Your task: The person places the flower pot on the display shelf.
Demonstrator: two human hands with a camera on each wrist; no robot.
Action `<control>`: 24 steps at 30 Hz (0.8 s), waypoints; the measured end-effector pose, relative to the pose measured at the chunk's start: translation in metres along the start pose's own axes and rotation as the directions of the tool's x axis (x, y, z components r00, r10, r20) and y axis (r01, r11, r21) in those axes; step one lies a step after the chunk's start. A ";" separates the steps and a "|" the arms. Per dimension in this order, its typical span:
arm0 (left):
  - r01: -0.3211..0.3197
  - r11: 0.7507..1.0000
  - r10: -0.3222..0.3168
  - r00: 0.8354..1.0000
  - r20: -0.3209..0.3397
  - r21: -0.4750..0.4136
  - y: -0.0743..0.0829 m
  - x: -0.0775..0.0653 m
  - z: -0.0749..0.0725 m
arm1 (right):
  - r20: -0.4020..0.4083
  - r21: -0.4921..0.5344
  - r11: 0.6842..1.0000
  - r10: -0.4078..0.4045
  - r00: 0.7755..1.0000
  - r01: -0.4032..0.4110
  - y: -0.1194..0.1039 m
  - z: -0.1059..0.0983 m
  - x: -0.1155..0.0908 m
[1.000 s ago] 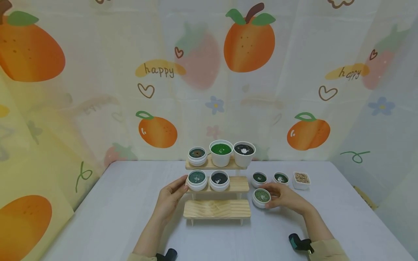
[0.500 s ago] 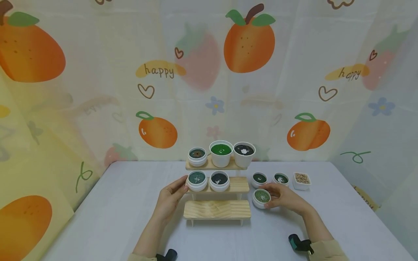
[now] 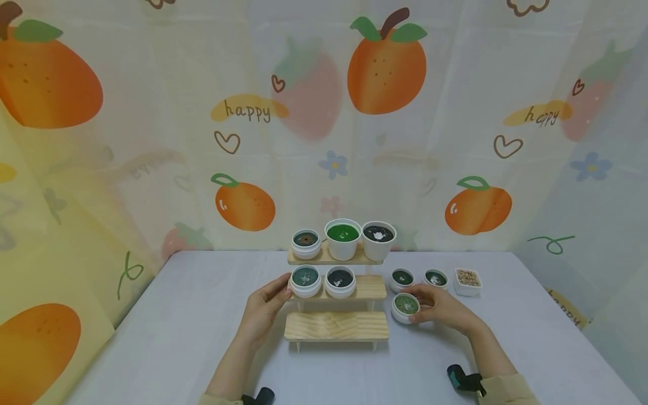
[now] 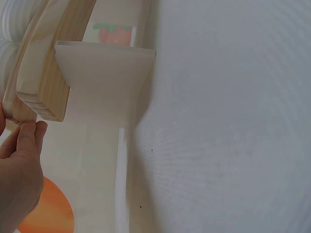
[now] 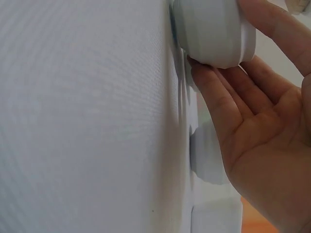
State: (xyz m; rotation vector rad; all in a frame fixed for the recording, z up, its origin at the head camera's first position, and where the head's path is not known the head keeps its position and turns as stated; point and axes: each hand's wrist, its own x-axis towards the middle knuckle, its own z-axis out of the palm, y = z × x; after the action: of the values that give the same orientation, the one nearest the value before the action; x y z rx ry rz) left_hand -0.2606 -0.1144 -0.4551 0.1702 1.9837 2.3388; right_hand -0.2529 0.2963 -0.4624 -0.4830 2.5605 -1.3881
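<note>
My right hand (image 3: 445, 306) holds a small round white jar (image 3: 406, 309) with speckled green contents, right of the stepped wooden stand (image 3: 336, 326). In the right wrist view, thumb and fingers span the jar (image 5: 211, 31), its base close over the white cloth. My left hand (image 3: 263, 309) grips the left end of the stand's middle board, fingertips at its wood edge (image 4: 22, 114) in the left wrist view. Beside those fingers stands a white jar with teal contents (image 3: 305, 281), and next to it one with dark contents (image 3: 341, 281).
On the top board are a white jar (image 3: 306, 244) and two taller cups, green-filled (image 3: 342, 239) and dark-filled (image 3: 378, 240). Behind my right hand stand two jars (image 3: 402, 278) (image 3: 436, 277) and a square tub of beige bits (image 3: 468, 281). A patterned curtain (image 3: 324, 169) hangs behind the table.
</note>
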 end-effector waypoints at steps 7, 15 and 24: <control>0.004 1.000 -0.004 1.000 -0.002 -0.001 0.000 0.000 0.000 | -0.044 -0.026 1.000 0.005 0.999 -0.006 -0.006 -0.002 -0.002; 0.002 1.000 -0.002 1.000 0.000 0.007 0.000 0.000 0.000 | -0.101 -0.013 1.000 -0.003 0.995 0.002 -0.016 -0.007 -0.006; 0.003 1.000 -0.003 1.000 0.007 0.016 0.001 0.000 0.000 | -0.175 -0.008 1.000 -0.004 0.985 0.003 -0.029 -0.015 -0.012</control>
State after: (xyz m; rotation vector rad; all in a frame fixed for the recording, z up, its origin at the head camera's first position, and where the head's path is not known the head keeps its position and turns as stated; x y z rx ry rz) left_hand -0.2606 -0.1147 -0.4544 0.1764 1.9986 2.3181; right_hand -0.2410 0.2971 -0.4296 -0.3823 2.7040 -1.4836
